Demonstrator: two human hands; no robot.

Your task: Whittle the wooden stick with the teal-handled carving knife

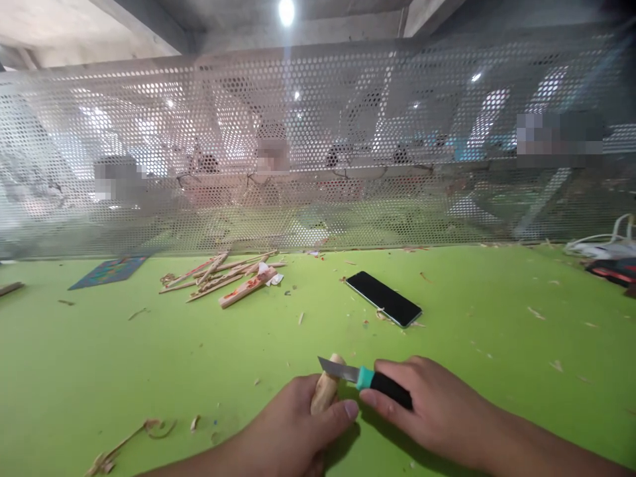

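Note:
My left hand is closed around a short, pale wooden piece with a rounded top, its upper end sticking out past the thumb. My right hand grips the black handle of a carving knife that has a turquoise collar. The knife's pointed steel blade lies across the wood near its top and points left. Both hands are close together above the green table. The lower part of the wood is hidden in my left palm.
A black smartphone lies beyond my hands. Wooden sticks and a red-stained wood strip sit back left, near a patterned card. Curled shavings are scattered about. A perforated screen borders the table; white cables lie far right.

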